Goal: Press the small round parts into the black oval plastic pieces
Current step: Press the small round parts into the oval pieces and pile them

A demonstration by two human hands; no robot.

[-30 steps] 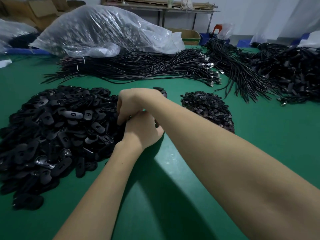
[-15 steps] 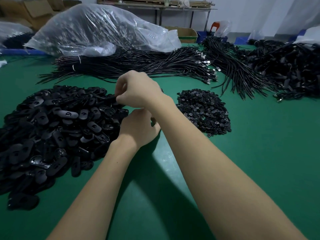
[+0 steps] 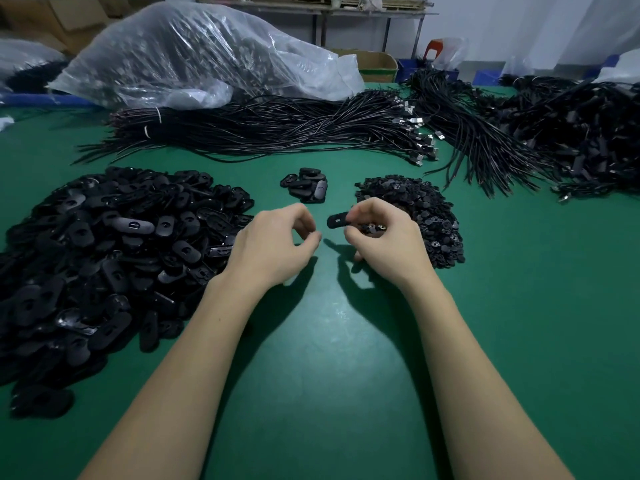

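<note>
Oval piece [image 3: 336, 220] sits pinched in the right hand [image 3: 384, 244], poised beside the round parts [image 3: 426, 216], likely to take one. Left hand [image 3: 273, 247] hovers, fingers [image 3: 308, 233] loosely curled, empty. Beyond, a small cluster [image 3: 306, 185] lies on the counter [image 3: 329, 358], probably finished pieces.

Pretty much a two-colour scene: the worktop [image 3: 311, 341] is flat solid green, no pattern at all. The big heap of oval pieces [image 3: 104, 254] at 9 o'clock is black, some with a glossy sheen. The small round parts pile [image 3: 426, 209] at 2 o'clock is black too, with tiny silvery glints. The cable bundles [image 3: 277, 129] at 12 are black with silver metal ends, and the bag [image 3: 194, 53] behind them is clear, whitish plastic.
</note>
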